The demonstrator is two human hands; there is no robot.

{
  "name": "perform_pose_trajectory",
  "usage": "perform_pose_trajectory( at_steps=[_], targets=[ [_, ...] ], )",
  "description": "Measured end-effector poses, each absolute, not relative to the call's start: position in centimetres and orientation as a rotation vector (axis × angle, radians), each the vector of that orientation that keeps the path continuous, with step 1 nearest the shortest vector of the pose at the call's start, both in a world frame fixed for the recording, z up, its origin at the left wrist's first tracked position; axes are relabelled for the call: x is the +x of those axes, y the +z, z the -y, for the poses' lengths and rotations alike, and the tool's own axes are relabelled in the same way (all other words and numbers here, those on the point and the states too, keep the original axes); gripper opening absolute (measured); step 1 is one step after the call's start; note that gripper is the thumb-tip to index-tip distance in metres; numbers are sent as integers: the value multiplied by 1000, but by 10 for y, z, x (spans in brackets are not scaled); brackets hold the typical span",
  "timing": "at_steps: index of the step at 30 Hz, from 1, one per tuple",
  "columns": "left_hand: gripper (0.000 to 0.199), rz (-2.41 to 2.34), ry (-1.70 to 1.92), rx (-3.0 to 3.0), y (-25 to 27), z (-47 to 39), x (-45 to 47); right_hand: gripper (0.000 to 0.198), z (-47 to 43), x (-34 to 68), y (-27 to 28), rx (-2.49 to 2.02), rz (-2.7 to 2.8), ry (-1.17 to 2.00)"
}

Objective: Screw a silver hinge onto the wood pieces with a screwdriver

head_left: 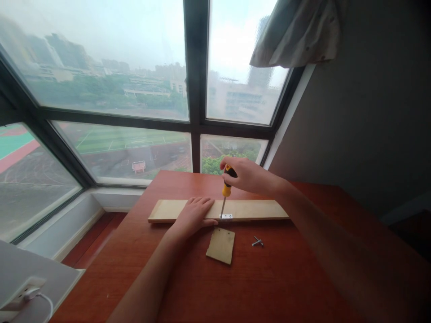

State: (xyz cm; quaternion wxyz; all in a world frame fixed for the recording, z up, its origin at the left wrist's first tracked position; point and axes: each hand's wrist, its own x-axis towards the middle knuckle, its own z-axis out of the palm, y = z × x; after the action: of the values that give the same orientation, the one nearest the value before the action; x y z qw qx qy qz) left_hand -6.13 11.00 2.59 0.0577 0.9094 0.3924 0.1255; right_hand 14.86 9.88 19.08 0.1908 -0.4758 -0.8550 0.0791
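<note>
The relation that matters most is between the slim metal shaft of the yellow-and-black-handled screwdriver (226, 191) and the small silver metal bracket (229, 217) at the near long edge of the pale, flat wooden board (252, 208). The tip comes down at the bracket's left part and appears to touch it; whether it sits in a screw head is too small to tell. The tool is steep but not plumb, its handle leaning right and toward the tabletop's far edge.

The right hand (241, 172) has its fingers closed around the handle, above the board, so it reaches the bracket only through the shaft. The left hand (195, 210) is nearer: it lies just left of the bracket, fingers extended over the board's upper face, thumb stretched along the near edge and pointing toward the metal. These fingers rest on the wood rather than wrap it.

The board's long axis runs crosswise, roughly parallel to the far edge of the reddish-brown wooden tabletop (283, 287). Its left end lies near the tabletop's left edge; its right end meets the line of the right forearm, which hides what is behind.

Toward the near edge lie a small, pale wooden piece with two dark holes (221, 246) and, right of it, some crossed silver screws (257, 242).
</note>
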Motion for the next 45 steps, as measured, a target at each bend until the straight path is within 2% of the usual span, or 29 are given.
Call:
perform_pose_trajectory(
  at_steps=[3, 6, 9, 12, 16, 18, 21, 24, 28, 31, 34, 37, 41, 43, 45],
  targets=[
    [68, -1185, 375, 2744, 28, -110, -61, 30, -97, 151, 195, -1257, 2453, 366],
    [67, -1171, 374, 2742, 29, -110, -61, 22, -94, 150, 197, -1357, 2420, 305],
    [66, -1169, 373, 2742, 29, -110, -61, 24, -93, 147, 195, -1457, 2362, 153],
    [67, -1181, 371, 2742, 29, -109, -61, 13, -94, 147, 193, -1377, 2390, 198],
    [67, -1179, 378, 2749, 28, -110, -61, 28, -94, 149, 194, -1292, 2437, 313],
    [67, -1178, 379, 2749, 28, -110, -61, 20, -93, 150, 194, -1353, 2413, 246],
    [66, -1182, 369, 2746, 28, -110, -61, 24, -93, 149, 193, -1454, 2356, 111],
    [65, -1181, 363, 2744, 30, -110, -61, 15, -93, 149, 193, -1382, 2386, 146],
    [67, -1182, 355, 2739, 30, -111, -61, 27, -92, 150, 196, -1232, 2456, 286],
    [66, -1177, 369, 2744, 29, -111, -61, 18, -90, 148, 199, -1329, 2436, 231],
    [65, -1167, 385, 2746, 27, -111, -62, 25, -92, 146, 198, -1478, 2375, 113],
    [64, -1169, 391, 2744, 26, -111, -62, 13, -95, 146, 196, -1385, 2404, 141],
    [66, -1164, 396, 2752, 25, -112, -63, 25, -93, 147, 200, -1242, 2455, 262],
    [67, -1158, 391, 2756, 25, -112, -63, 15, -91, 145, 201, -1295, 2464, 208],
    [66, -1157, 387, 2758, 25, -112, -63, 21, -90, 143, 202, -1415, 2444, 78]
  ],
)
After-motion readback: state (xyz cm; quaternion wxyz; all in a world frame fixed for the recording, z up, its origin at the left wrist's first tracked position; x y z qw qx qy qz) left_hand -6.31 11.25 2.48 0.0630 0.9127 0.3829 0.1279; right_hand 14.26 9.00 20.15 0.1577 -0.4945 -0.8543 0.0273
